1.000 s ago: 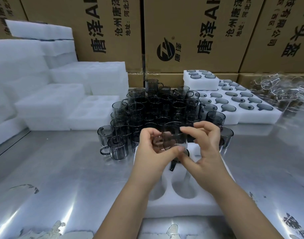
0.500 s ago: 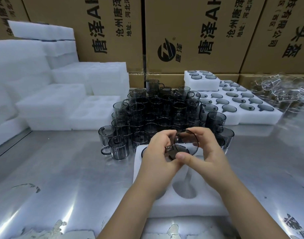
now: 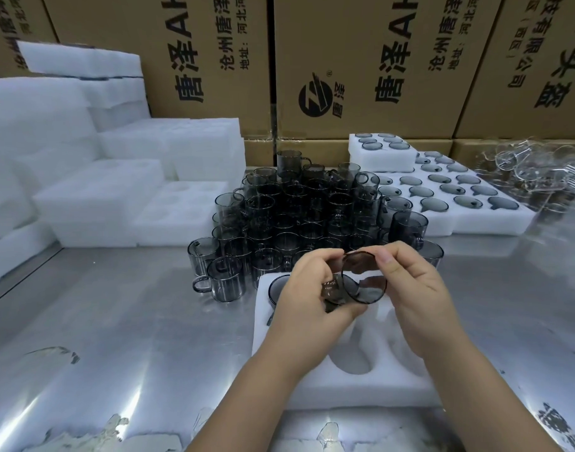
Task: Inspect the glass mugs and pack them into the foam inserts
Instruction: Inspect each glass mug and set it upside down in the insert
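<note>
Newly tipped mug (image 3: 364, 287) sits pinched between left hand (image 3: 307, 309) and right hand (image 3: 416, 298).

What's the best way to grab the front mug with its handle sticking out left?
Take the front mug by its handle, coming from the left. It stands upright, the loop sticks out sideways over the table, and other mugs crowd close behind it.

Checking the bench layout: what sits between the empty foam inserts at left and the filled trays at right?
In the head view, the crowd of loose grey glass mugs stands there.
</note>
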